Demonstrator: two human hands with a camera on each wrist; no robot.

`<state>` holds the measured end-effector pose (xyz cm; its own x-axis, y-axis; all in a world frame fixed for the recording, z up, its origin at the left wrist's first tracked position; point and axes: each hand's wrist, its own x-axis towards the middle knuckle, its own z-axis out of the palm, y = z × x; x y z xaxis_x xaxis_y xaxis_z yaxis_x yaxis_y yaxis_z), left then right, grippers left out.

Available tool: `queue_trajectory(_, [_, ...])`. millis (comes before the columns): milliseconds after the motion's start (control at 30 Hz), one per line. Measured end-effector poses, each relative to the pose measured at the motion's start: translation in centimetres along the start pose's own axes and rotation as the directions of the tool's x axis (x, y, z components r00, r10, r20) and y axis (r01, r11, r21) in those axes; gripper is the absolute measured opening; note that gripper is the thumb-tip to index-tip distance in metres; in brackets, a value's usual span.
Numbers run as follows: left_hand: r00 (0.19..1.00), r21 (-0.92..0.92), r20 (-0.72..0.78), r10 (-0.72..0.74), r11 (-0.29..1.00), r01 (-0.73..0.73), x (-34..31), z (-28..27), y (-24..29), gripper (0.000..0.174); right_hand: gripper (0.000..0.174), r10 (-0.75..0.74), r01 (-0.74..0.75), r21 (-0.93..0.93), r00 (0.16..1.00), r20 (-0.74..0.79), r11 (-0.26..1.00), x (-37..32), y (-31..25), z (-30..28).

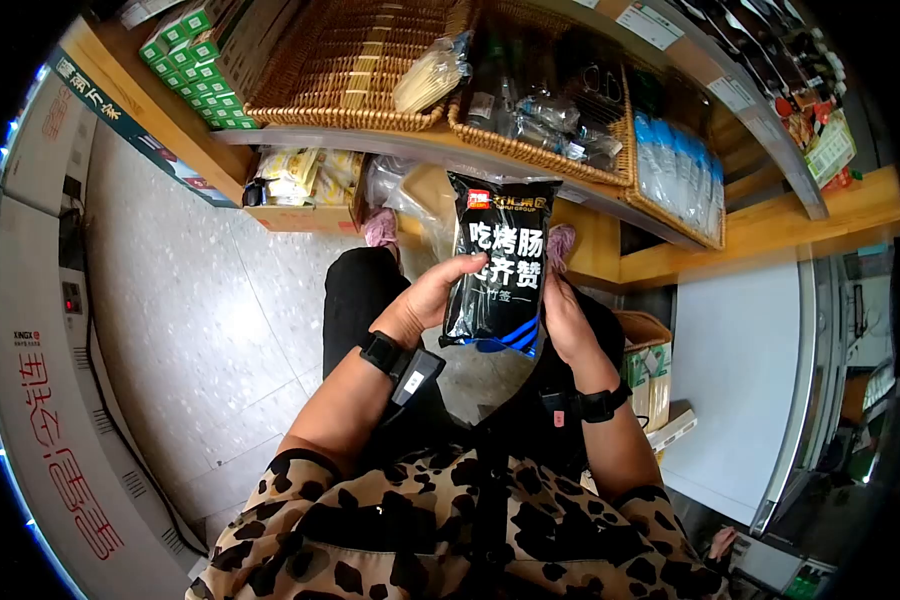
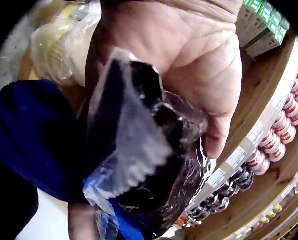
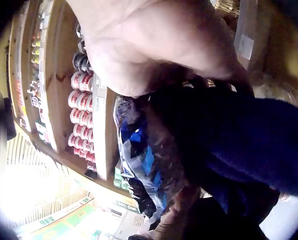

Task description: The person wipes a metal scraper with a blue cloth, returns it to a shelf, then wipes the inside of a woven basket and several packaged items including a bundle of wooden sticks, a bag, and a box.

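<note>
A black plastic packet (image 1: 495,312) with white Chinese lettering, a red logo patch and blue stripes is held upright between both hands, above the knees. My left hand (image 1: 432,295) grips its left side, the thumb lying across the printed front and the fingers hidden behind. On the opposite side my right hand (image 1: 568,322) holds the edge, most of its fingers out of sight behind the packet. The left wrist view shows the crinkled wrapper (image 2: 174,170) against the palm. From the right wrist, the blue-striped end (image 3: 148,155) shows below the hand.
Ahead stands a wooden shelf with wicker baskets (image 1: 315,108), one holding a bundle of skewers (image 1: 432,82). A carton of yellow packets (image 1: 305,218) sits below. Green boxes (image 1: 205,100) are stacked at left, blue-white packs (image 1: 678,175) at right. A white freezer (image 1: 45,330) borders the left side.
</note>
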<state>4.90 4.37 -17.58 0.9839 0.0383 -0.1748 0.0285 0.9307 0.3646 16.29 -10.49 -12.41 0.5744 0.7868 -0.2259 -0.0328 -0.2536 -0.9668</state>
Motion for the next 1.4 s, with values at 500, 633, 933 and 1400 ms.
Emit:
queue_trajectory(500, [0.997, -0.059, -0.072, 0.015, 0.998, -0.019, -1.0, -0.8, 0.9, 0.041, 0.038, 0.182, -0.17, -0.124, 0.979, 0.089, 0.978, 2.9, -1.1, -1.6])
queue_trajectory(633, [0.996, -0.043, -0.094, -0.007, 0.999, 0.003, -1.4, -0.7, 1.0, 0.041, 0.041, 0.07, -0.073, -0.138, 0.997, -0.03, 0.988, 4.7, -3.2, -3.0])
queue_trajectory(933, [0.988, 0.062, -0.104, -0.114, 0.991, 0.12, -2.0, 0.3, 0.8, 0.04, 0.05, 0.155, 0.047, -0.423, 0.889, 0.432, 0.905, 8.5, -9.7, -2.1])
queue_trajectory(1400, [0.988, 0.105, -0.101, -0.117, 0.986, 0.127, -1.6, -0.6, 0.6, 0.044, 0.025, 0.321, 0.004, -0.558, 0.815, 0.483, 0.83, 10.4, -10.2, -2.8])
